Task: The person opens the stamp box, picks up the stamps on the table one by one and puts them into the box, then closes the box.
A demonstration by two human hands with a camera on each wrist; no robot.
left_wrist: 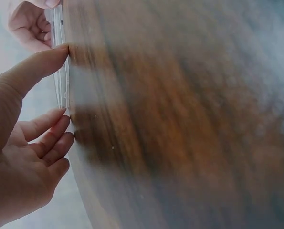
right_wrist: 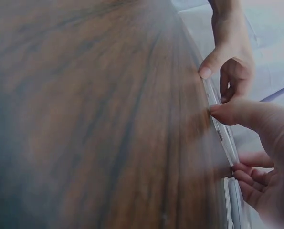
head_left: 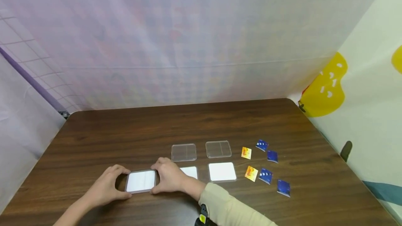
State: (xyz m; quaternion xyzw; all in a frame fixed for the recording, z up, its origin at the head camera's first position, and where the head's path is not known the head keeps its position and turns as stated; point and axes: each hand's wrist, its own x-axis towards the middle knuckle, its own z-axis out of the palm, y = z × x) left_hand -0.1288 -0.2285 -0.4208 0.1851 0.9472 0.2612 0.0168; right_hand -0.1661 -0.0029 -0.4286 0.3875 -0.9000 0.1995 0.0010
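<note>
A flat clear plastic case (head_left: 141, 181) with a white insert lies at the front left of the table, between both hands. My left hand (head_left: 106, 186) grips its left side, thumb at the near corner and fingers at the far one. On the opposite side my right hand (head_left: 171, 177) holds it the same way. Edge-on in the left wrist view, the case (left_wrist: 61, 90) looks like thin stacked layers, with fingertips along its rim. A second white-filled case (head_left: 190, 172) is partly hidden behind the right hand.
Another white-filled case (head_left: 222, 172) lies farther right. Behind this row are two clear plastic covers, one left (head_left: 183, 152) and one right (head_left: 218, 149). Small yellow-orange squares (head_left: 251, 173) and several blue squares (head_left: 283, 188) lie on the right of the wooden table (head_left: 125, 132).
</note>
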